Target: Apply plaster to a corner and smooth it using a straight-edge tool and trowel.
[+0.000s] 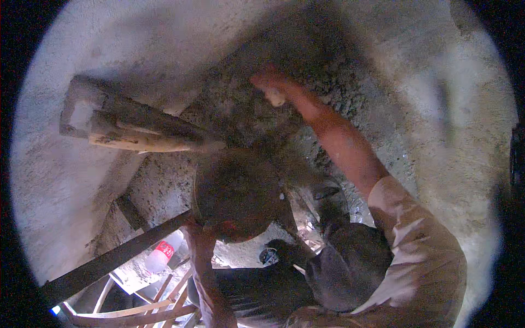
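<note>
My right hand point(269, 81) reaches up to rough, dark wet mortar point(339, 93) on the wall, closed around a small pale object point(276, 97), perhaps a tool's handle; the rest of that object is hard to make out in shadow. Lower down, my left hand point(196, 228) is at the lower left rim of a round dark pan point(238, 191), apparently gripping it, its fingers mostly hidden. The pan's contents are too dark to tell.
A thick wooden beam point(134, 128) juts from the left wall. Below are a dark bar point(109, 257), a plastic bottle with a red label point(164, 251) and several wooden strips point(136, 314). My dark-clothed legs point(251, 287) and plastered walls point(443, 164) surround the work area.
</note>
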Motion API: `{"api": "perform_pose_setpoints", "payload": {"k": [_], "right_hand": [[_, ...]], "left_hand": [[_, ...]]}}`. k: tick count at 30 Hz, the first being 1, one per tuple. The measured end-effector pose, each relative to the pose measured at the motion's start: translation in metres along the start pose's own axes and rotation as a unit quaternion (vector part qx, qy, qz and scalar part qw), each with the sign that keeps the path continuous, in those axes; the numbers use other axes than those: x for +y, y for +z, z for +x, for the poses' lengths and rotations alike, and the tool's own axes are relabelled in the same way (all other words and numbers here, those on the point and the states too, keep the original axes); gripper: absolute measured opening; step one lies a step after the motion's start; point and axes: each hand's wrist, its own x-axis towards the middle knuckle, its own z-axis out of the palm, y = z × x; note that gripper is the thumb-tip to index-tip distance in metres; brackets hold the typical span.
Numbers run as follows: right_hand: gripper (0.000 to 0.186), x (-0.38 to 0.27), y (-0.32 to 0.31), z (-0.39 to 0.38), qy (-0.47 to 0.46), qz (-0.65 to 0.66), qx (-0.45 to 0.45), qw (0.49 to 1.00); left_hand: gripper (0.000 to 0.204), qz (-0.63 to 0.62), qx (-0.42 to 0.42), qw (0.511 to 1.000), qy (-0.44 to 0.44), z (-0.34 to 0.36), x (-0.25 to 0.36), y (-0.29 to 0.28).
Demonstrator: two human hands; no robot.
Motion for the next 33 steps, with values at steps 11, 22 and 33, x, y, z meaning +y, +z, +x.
{"api": "perform_pose_setpoints", "payload": {"k": [11,22,33], "right_hand": [[0.039,-0.013,-0.048,-0.032,-0.04,0.355,0.096,0.929],[0.034,0.029,-0.065,-0.004,-0.012,-0.483,0.364,0.796],[0.026,0.084,-0.009,-0.121,-0.309,-0.225,0.252,0.889]], "left_hand": [[0.051,0.115,0.042,0.988,-0.097,-0.005,-0.002,-0.007],[0.043,0.036,-0.015,0.996,0.079,0.007,-0.013,-0.004],[0.049,0.044,-0.013,0.997,0.061,0.012,-0.036,-0.001]]}}
